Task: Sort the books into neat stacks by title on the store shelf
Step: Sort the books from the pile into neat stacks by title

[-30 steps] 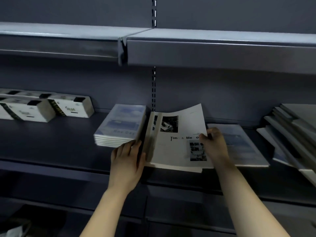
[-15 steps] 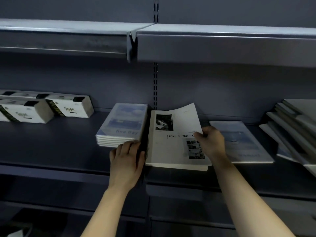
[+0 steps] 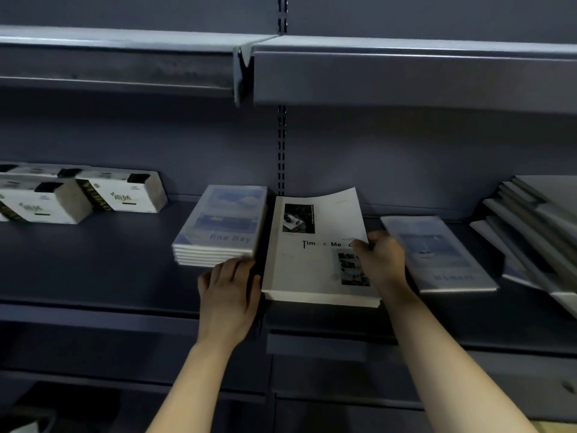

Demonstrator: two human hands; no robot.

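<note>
A white book titled "Time & Memory" tops a small stack mid-shelf, its far edge still curled up. My right hand grips its right edge, thumb on the cover. My left hand rests with straight fingers against the stack's left side, in the gap beside a neat pile of blue "Fine Day" books. A single blue "Memory" book lies flat to the right.
White boxed goods sit at the shelf's far left. A slanting heap of several thin books leans at the right edge. An upper shelf overhangs close above. The dark shelf has a front lip.
The white book's raised cover has come down nearly flat onto the stack. My right hand slid with it; my left hand stayed at the stack's left side.
</note>
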